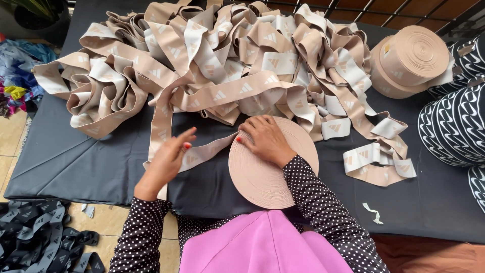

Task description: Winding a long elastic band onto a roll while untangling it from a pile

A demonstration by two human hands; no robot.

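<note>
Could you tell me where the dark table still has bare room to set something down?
Bare table lies left of the left hand, below the strap pile, and right of the flat roll under the right hand. The far half is crowded.

- two hands showing: left hand (pixel 166 161) and right hand (pixel 266 139)
- two beige elastic rolls sitting on the table: flat roll (pixel 262 177) and thick roll (pixel 410 60)
- one big loose pile of beige elastic band (pixel 222 65) sprawling around
- at least three black-and-white patterned rolls (pixel 454 126) peeking in at the right edge
- one small scrap (pixel 373 212) lying nearby
</note>
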